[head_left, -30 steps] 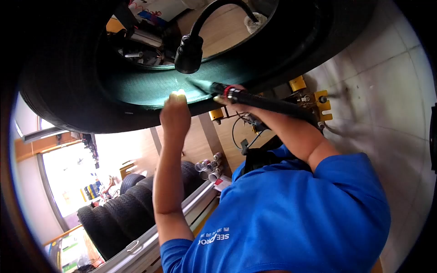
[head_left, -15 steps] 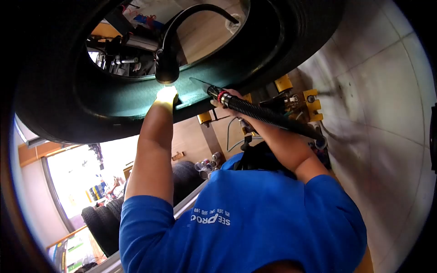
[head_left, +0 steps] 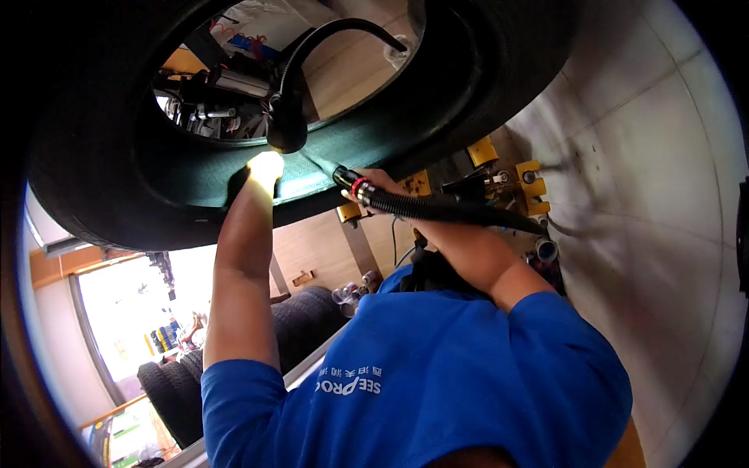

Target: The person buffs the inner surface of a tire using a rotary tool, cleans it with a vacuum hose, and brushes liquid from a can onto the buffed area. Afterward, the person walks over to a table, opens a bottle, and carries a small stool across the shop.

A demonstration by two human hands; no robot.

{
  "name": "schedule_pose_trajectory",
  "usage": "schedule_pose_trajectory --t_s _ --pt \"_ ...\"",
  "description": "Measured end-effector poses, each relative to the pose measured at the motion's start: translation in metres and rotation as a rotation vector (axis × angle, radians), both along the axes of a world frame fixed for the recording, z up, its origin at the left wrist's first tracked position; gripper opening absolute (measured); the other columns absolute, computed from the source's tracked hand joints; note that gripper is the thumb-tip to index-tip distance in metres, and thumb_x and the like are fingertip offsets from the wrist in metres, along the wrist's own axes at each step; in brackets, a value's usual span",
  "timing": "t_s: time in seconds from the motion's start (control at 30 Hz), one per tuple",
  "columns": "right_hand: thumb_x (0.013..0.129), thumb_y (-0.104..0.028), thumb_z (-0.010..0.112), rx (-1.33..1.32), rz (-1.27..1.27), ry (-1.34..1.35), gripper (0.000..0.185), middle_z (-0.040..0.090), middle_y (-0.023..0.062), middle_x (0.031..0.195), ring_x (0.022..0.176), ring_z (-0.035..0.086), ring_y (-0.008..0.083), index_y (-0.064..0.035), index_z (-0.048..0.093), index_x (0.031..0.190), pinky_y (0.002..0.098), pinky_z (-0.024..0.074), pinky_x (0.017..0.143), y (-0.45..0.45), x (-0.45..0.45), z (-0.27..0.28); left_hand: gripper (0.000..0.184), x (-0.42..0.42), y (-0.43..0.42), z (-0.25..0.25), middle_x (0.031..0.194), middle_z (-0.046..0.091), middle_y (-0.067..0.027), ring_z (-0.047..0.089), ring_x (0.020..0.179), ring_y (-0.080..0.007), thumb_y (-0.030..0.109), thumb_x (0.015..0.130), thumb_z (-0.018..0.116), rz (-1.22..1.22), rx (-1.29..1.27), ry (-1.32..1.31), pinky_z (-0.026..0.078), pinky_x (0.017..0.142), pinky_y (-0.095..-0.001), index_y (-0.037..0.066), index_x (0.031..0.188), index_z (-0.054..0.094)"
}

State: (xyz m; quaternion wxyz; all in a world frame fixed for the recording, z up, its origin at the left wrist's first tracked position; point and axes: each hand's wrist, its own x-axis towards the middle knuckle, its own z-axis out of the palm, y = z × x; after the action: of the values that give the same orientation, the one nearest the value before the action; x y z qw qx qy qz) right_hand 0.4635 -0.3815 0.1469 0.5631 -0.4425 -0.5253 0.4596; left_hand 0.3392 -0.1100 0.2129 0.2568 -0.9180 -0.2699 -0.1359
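Note:
A large black tyre spans the upper left, with its inner surface lit pale green. My left hand is at this lit surface, just below the black lamp head. Its outline is compact and closed, but glare washes out the fingers, and anything in them is hidden. My right hand is wrapped round the front end of a black ribbed hose tool with a red ring. The tool's thin tip points up and left towards the lit area inside the tyre.
A curved flexible neck carries the lamp through the tyre opening. Yellow metal parts of a stand are at the right, by the tiled floor. More tyres stand at the lower left near cans and a bright window.
My left hand has moved left and up into the tyre, beneath the lamp. My right hand and the hose tool have shifted left. The view has shifted, and the lamp appears further left.

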Motion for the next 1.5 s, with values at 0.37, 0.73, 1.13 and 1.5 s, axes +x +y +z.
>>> schedule_pose_trajectory --t_s 0.37,0.73,1.13,1.5 --pt "0.083 -0.019 0.063 -0.195 -0.066 -0.153 0.023 0.063 0.0136 0.08 0.072 0.063 0.0235 -0.0017 0.055 0.096 0.0358 0.0485 0.064 -0.021 0.01 0.005 0.011 0.01 -0.007 -0.011 0.077 0.054 -0.0048 0.054 0.059 -0.0235 0.021 0.089 0.056 -0.152 0.216 -0.264 0.046 0.051 -0.0381 0.012 0.092 0.053" --pt "0.081 -0.036 0.065 -0.136 -0.142 -0.185 0.035 0.06 0.0146 0.076 0.071 0.059 0.0267 -0.0034 0.056 0.088 0.0376 0.0456 0.062 -0.031 0.041 0.016 0.01 0.027 -0.015 -0.004 0.086 0.058 -0.0077 0.061 0.067 -0.027 0.016 0.086 0.055 -0.091 0.214 -0.259 0.05 0.056 -0.0405 0.009 0.093 0.055" --pt "0.071 -0.045 0.074 -0.157 -0.003 -0.136 0.044 0.058 0.0103 0.072 0.07 0.056 0.0243 -0.0063 0.059 0.087 0.0394 0.0454 0.064 -0.009 -0.004 0.023 0.01 -0.019 -0.248 0.125 0.081 0.066 -0.0137 0.065 0.079 -0.0324 0.01 0.077 0.056 0.19 -0.564 0.426 0.051 0.068 -0.0429 0.007 0.08 0.065" --pt "0.083 -0.052 0.066 -0.754 0.255 -0.451 0.041 0.048 -0.0021 0.053 0.041 0.045 0.0103 -0.0126 0.06 0.088 0.0268 0.0395 0.043 -0.01 0.136 0.095 0.038 -0.212 -0.378 0.034 0.099 0.066 -0.0206 0.062 0.096 -0.0367 0.027 0.082 0.066 0.733 -1.273 0.244 0.049 0.083 -0.0455 0.004 0.111 0.062"
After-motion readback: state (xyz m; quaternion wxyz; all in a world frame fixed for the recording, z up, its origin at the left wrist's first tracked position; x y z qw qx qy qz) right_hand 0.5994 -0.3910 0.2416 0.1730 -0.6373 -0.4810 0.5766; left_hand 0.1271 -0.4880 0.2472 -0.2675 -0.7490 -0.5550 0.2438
